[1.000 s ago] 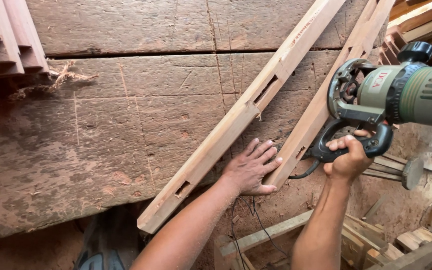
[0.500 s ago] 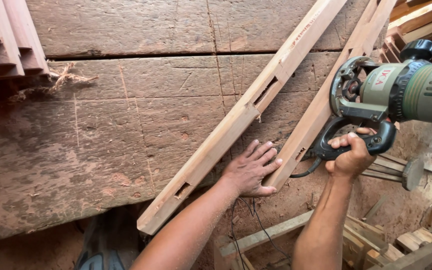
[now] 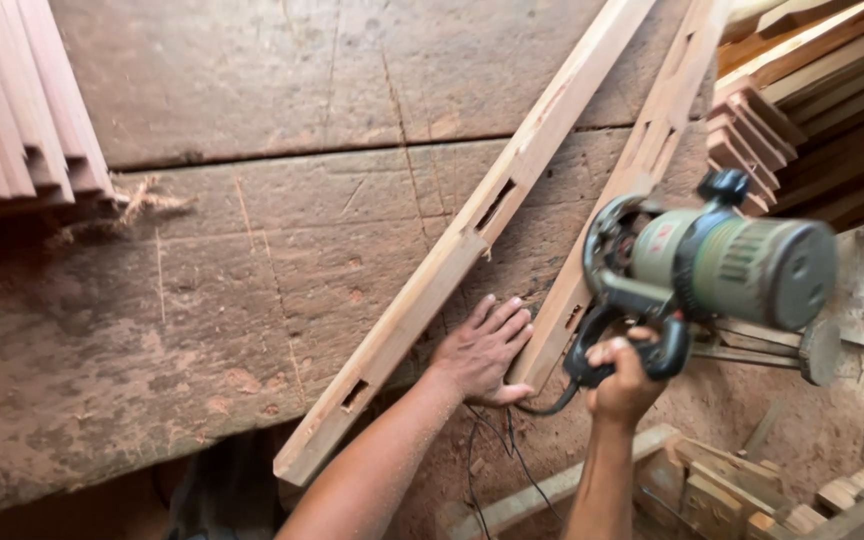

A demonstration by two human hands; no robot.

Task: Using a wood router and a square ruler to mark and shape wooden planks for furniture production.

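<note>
Left hand (image 3: 485, 352) is flat on the bench (image 3: 202, 300), fingers spread and released, not gripping anything, fingertips touching the edge of the right rail (image 3: 642, 165). That rail runs diagonally up to the top right, with mortise slots cut in it. Right hand (image 3: 624, 378) is clenched around the black handle of the router (image 3: 712, 265), a green-bodied one held up just beside the rail's lower end, its base over the rail. A 2nd slotted rail (image 3: 462, 245) lies to the left of the left hand, roughly parallel. Cord (image 3: 497, 455) dangles under the hands. Stacked moulded strips (image 3: 17, 110) sit top left, more timber (image 3: 812, 90) top right.
</note>
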